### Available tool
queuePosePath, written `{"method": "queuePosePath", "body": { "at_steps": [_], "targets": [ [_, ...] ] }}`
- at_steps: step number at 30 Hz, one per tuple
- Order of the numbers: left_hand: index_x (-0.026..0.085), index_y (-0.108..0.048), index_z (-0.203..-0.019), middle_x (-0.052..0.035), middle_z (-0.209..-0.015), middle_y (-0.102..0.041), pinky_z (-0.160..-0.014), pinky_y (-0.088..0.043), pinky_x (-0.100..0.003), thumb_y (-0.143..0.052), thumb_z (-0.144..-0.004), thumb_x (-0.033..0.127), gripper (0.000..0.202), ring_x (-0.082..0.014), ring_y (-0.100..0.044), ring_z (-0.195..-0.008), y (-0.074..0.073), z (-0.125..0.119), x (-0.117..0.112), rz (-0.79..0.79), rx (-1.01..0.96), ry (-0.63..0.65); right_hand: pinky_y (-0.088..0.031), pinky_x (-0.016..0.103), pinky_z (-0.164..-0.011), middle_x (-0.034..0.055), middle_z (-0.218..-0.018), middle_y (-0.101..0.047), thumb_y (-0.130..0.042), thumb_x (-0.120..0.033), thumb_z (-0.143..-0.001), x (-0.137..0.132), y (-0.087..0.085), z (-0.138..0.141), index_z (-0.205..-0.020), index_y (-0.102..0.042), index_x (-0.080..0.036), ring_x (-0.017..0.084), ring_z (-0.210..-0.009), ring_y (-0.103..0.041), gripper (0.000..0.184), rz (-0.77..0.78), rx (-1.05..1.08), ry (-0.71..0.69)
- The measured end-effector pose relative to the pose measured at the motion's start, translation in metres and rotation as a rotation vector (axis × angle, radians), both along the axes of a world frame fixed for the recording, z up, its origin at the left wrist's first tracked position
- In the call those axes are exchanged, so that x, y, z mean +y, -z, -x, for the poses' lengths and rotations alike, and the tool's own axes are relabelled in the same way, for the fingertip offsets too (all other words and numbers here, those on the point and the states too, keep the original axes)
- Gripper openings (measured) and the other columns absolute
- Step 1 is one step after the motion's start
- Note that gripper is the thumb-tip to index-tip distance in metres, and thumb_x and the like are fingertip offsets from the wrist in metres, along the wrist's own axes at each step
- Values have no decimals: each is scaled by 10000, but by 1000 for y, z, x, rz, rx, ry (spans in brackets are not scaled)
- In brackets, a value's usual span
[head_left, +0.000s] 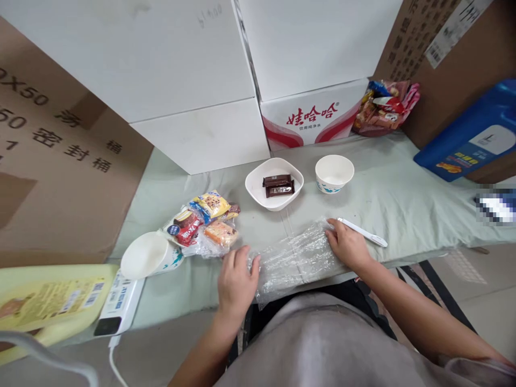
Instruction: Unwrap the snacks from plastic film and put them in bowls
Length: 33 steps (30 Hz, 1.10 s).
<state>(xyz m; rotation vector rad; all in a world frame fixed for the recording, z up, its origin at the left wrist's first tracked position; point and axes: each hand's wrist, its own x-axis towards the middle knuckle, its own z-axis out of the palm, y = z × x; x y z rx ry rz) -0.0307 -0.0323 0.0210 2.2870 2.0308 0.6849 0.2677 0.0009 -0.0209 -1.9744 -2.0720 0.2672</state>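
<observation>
A crinkled sheet of clear plastic (pixel 296 255), perhaps a bag, stretches along the front of the cloth-covered surface. My left hand (pixel 237 282) grips its left end, thumb on the near side. At the opposite end, the curled fingers of my right hand (pixel 349 244) pinch the plastic. A white utility knife (pixel 365 233) lies just beside the right hand. Beyond the plastic, a white bowl (pixel 256 185) holds two dark brown wrapped bars (pixel 279 190). Several wrapped snacks (pixel 209 220) are heaped on more clear plastic to the left of it.
A white paper cup (pixel 334 174) stands upright; another paper cup (pixel 147 258) leans at left by a power strip (pixel 120 301) and a yellow jug (pixel 52 301). White cartons (pixel 201 131) wall the back. A snack bag (pixel 385 110) and blue bottle (pixel 473 142) are at right.
</observation>
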Motion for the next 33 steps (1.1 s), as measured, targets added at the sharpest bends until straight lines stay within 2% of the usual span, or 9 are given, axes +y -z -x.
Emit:
{"method": "queuePosePath", "body": {
  "at_steps": [2,6,9,12,16,19,23,30,33],
  "targets": [
    [182,-647,-940,-82,-910,-684,-838,-502,-343,-528,-907,198,125,-212,-637,-891,-3,-16,0,-145,-21,224,-482,331,-687,113,-1038,-720,-441,-304,-959,0,-1,3,-1247,-547,-132,257,-880,-692,352,19,-22,2],
    [189,-613,-1180,-103,-1235,-647,-979,-475,-412,-566,-910,275,287,-264,-572,-1169,11,-49,-1,49,67,570,-478,334,-684,108,-1057,-713,-448,-298,-960,1,-1,2,-1265,-537,-135,258,-887,-684,357,39,-56,-3],
    [203,-433,-1424,-125,-1521,-400,-1093,-341,-581,-643,-851,439,655,-388,-315,-1409,29,-56,-2,182,205,536,-472,334,-661,107,-1026,-706,-459,-288,-955,0,-8,-9,-1262,-546,-144,251,-827,-670,350,-8,-87,27],
    [232,-328,-1492,-108,-1587,-277,-1137,-248,-607,-629,-853,482,749,-386,-184,-1465,41,-52,-2,236,235,556,-479,367,-757,127,-1000,-688,-467,-279,-951,-3,-20,-18,-1169,-609,-136,267,-886,-635,297,-189,-101,33],
    [241,-279,-1514,-114,-1601,-235,-1146,-206,-614,-612,-848,542,802,-381,-125,-1480,42,-47,9,267,237,604,-408,435,-1005,140,-1193,-652,-473,-326,-964,-8,-22,-6,-1192,-618,-143,274,-1157,-548,327,-292,-25,-308],
    [264,-301,-1504,-98,-1596,-256,-1157,-171,-612,-596,-855,557,771,-363,-136,-1482,39,-40,28,280,258,675,-287,525,-1116,134,-1444,-496,-487,-464,-949,-7,-7,7,-1384,-491,-145,309,-1369,-376,539,-197,-60,-540],
    [246,-352,-1481,-122,-1579,-288,-1145,-202,-611,-571,-883,521,694,-365,-167,-1474,33,-17,42,215,255,640,-228,569,-1143,155,-1530,-371,-489,-494,-940,-6,5,7,-1457,-397,-115,336,-1438,-261,648,-109,-106,-501],
    [169,-583,-1229,-139,-1232,-621,-1050,-431,-496,-627,-852,448,471,-312,-508,-1249,25,13,-2,71,30,730,-328,520,-1126,158,-1452,-477,-566,-587,-867,-30,-22,-31,-1365,-512,-149,325,-1423,-303,666,-124,65,-686],
    [178,-623,-1110,-122,-1183,-649,-995,-491,-467,-646,-854,328,298,-291,-558,-1196,27,19,-16,96,-14,752,-412,514,-1063,136,-1387,-547,-593,-446,-894,-42,-21,-48,-1315,-554,-181,316,-1357,-413,499,-92,74,-742]
  ]
}}
